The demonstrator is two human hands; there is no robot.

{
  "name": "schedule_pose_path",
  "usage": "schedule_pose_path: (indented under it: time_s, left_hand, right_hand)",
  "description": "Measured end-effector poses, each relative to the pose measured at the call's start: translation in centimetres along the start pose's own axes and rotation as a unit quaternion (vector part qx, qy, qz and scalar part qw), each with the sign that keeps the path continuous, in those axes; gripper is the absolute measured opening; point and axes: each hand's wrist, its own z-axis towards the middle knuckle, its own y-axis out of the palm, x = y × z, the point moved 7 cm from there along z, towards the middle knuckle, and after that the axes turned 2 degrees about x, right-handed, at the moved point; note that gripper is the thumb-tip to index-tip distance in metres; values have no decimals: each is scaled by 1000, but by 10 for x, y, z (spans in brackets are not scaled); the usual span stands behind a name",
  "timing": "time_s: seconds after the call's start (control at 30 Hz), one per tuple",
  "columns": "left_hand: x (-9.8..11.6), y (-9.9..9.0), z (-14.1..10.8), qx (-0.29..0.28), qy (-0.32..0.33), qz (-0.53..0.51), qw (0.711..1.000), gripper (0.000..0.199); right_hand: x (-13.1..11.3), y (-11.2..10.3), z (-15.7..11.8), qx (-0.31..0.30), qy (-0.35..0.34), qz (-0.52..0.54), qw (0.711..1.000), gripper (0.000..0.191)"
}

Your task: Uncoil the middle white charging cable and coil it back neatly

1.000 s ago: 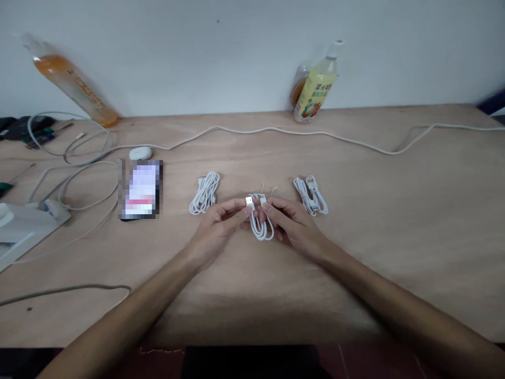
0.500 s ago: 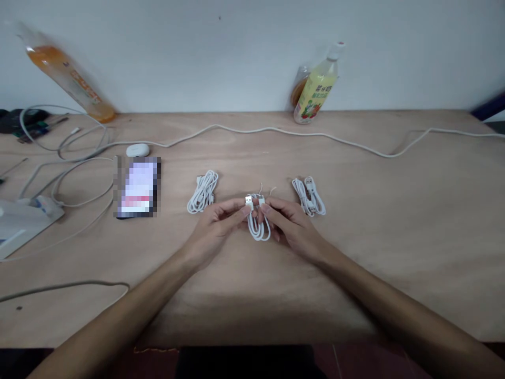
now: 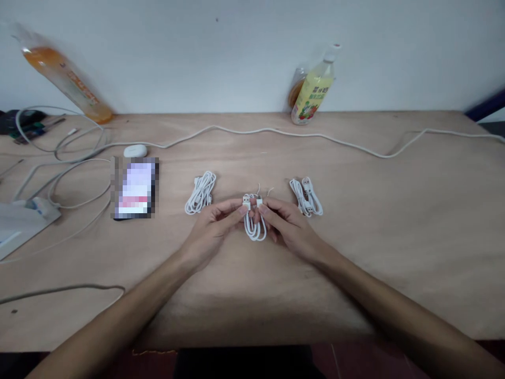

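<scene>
Between my hands is a coiled white cable (image 3: 255, 229), its two plugs side by side at the top. My left hand (image 3: 216, 225) pinches the left plug, a metal-ended USB one, between thumb and fingers. The right plug is gripped by my right hand (image 3: 290, 225). Loops of the cable hang below my fingertips. A coiled white cable bundle (image 3: 201, 192) lies beyond my left hand, and another bundle (image 3: 306, 197) lies beyond my right hand. Two thin short ties or strands stick up just behind the held plugs.
A phone (image 3: 137, 187) and a white case (image 3: 135, 151) lie at the left, near tangled cables and a white power strip (image 3: 27, 223). A long white cable (image 3: 272, 130) crosses the table's back. An orange bottle (image 3: 71, 84) and a yellow-labelled bottle (image 3: 313, 89) stand by the wall.
The whole view has shifted slightly, so things appear a little further left. Both hands keep their hold on the plugs, which have barely turned.
</scene>
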Motion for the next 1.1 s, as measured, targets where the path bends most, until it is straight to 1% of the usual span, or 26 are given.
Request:
schedule_pose_path:
  time_s: [0.1, 0.27, 0.57, 0.87, 1.1]
  left_hand:
    - [0, 0, 0, 2, 0, 4, 1000, 27]
    - [0, -2, 0, 5, -1, -6, 1000, 30]
    - [0, -2, 2, 2, 3, -6, 1000, 27]
    - [0, -2, 0, -4, -4, -5, 1000, 26]
    - [0, -1, 1, -2, -13, -4, 1000, 30]
  right_hand:
    - [1, 0, 0, 0, 3, -1, 1000, 52]
    - [1, -1, 2, -5, 3, 34, 999, 54]
    - [3, -2, 1, -2, 1, 32, 999, 52]
    - [-1, 0, 1, -4, 2, 35, 999, 53]
    - [2, -2, 2, -4, -9, 37, 999, 52]
